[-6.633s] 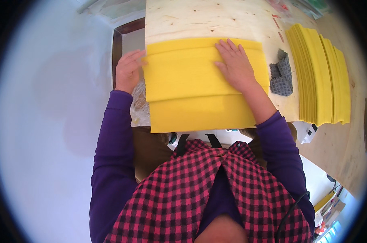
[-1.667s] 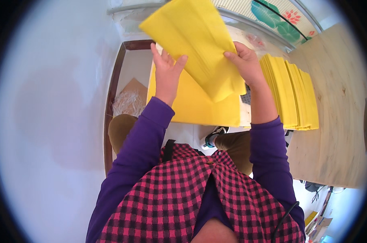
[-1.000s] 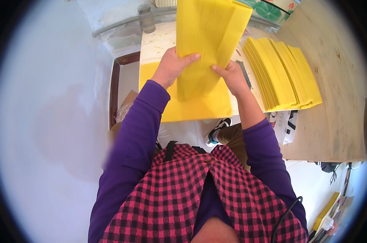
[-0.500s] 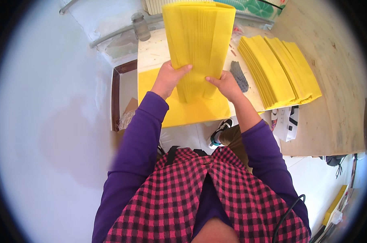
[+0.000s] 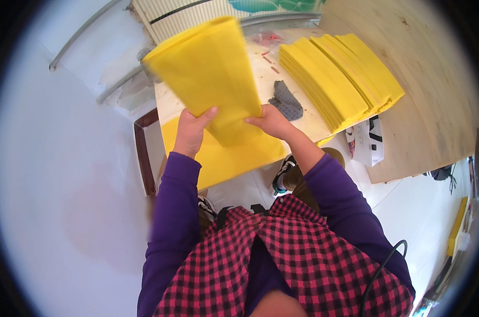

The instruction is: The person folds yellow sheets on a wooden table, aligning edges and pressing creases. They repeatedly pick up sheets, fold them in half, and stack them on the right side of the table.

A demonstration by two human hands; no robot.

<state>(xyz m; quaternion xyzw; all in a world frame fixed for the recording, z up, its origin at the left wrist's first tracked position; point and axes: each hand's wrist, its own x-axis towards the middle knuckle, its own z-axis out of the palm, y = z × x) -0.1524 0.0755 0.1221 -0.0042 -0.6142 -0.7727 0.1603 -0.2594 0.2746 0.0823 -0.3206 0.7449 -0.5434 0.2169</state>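
Note:
Between my two hands a thick bundle of folded yellow cloth-like sheets (image 5: 213, 79) is held up on end, its top leaning left and slightly blurred. My left hand (image 5: 191, 131) is closed on the lower left side, thumb across the front. At the lower right side my right hand (image 5: 274, 121) grips it the same way. Under the bundle a flat yellow sheet (image 5: 234, 166) covers the front of the table; whether the bundle's lower end touches it I cannot tell. The fingers behind the bundle are hidden.
Stacks of folded yellow sheets (image 5: 329, 87) lie on the right of the wooden table (image 5: 168, 100). A grey dotted cloth (image 5: 287, 101) is left of them. A wooden panel (image 5: 424, 95) rises at the right, with a white printed bag (image 5: 369, 142) beside it.
The bundle has tipped to the left and turned, showing a smoother face instead of layered edges. Both hands still grip it. The whole view has shifted, with the table now further left.

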